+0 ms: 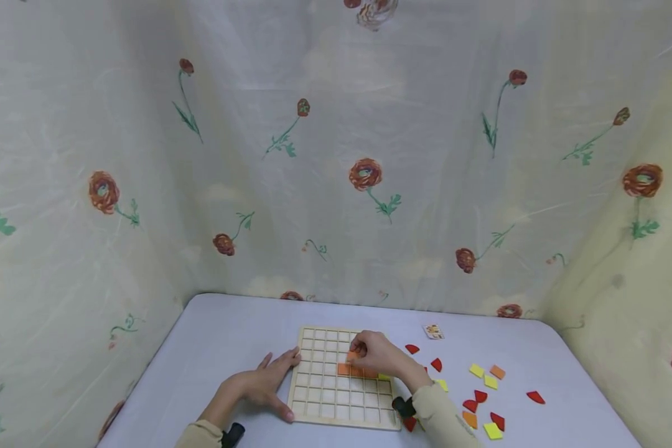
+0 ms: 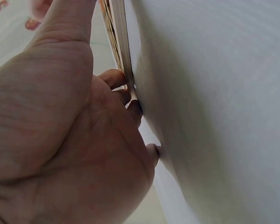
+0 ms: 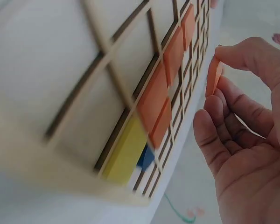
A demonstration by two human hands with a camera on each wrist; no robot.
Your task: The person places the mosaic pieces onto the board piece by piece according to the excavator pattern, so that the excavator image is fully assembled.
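A wooden grid board (image 1: 344, 424) lies on the white table. My right hand (image 1: 378, 353) is over its upper right part, pinching an orange square tile (image 3: 213, 77) between thumb and index finger. In the right wrist view, several orange tiles (image 3: 154, 95) sit in the grid, with a yellow tile (image 3: 123, 154) at the end of their row and a blue piece (image 3: 146, 158) beside it. My left hand (image 1: 260, 382) rests along the board's left edge, thumb and fingers spread, fingertips at the frame in the left wrist view.
Right of the board lie loose red wedge-shaped pieces (image 1: 536, 397), yellow squares (image 1: 493, 430) and orange squares (image 1: 497, 371). A small printed card (image 1: 434, 331) is near the back. A flowered curtain (image 1: 336, 186) hangs behind and beside the table (image 1: 241, 323).
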